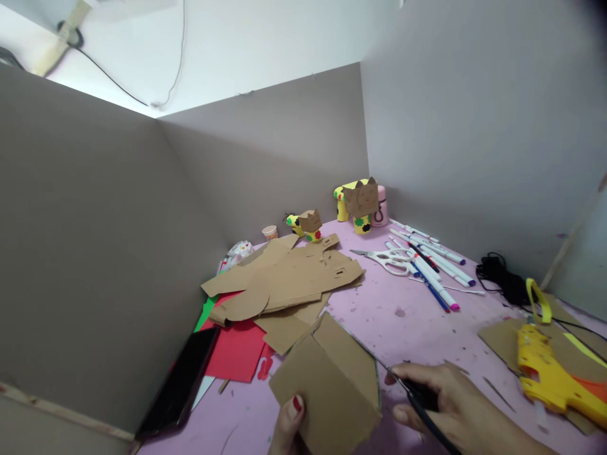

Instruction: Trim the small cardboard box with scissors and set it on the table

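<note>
A folded brown cardboard piece (327,385) is pinched in my left hand (288,422) at the bottom middle, the thumb with its red nail lying on the front face. My right hand (441,398) is closed round the handles of black-handled scissors (411,395). Their blades run along the right edge of the cardboard piece, close against it; whether they are cutting in cannot be made out. The left fingers behind the cardboard are hidden.
Cardboard scraps (294,275) lie over red paper (239,351), beside a black phone (183,379). White scissors (391,258) and markers (434,272) are further back. Yellow cardboard-headed figures (361,202) stand by the rear wall. At right are a yellow glue gun (545,366) and black cord (502,278).
</note>
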A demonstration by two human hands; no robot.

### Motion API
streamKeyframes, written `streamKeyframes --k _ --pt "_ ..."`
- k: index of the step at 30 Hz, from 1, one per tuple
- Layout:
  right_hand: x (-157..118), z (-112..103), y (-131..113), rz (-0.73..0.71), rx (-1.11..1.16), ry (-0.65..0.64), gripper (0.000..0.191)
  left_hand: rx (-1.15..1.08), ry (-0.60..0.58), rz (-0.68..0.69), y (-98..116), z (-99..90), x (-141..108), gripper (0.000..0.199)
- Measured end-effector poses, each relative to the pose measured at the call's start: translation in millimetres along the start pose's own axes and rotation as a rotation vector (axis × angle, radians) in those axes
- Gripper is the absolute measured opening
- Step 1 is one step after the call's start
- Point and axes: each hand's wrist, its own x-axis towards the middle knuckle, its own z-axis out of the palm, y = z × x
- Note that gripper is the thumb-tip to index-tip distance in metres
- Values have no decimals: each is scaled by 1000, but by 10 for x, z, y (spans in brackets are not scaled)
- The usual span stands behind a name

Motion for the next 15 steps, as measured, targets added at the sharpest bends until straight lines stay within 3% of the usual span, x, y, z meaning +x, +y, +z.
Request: streamKeyframes --k 6,11,15 --pt "21 0 18 3 -28 -41 28 40 54 24 14 0 -18 55" --pt "23 8 -3 15 37 -15 25 24 52 50 18 7 17 60" --pt "16 13 -43 -11 151 8 17 123 28 37 -30 -29 45 44"
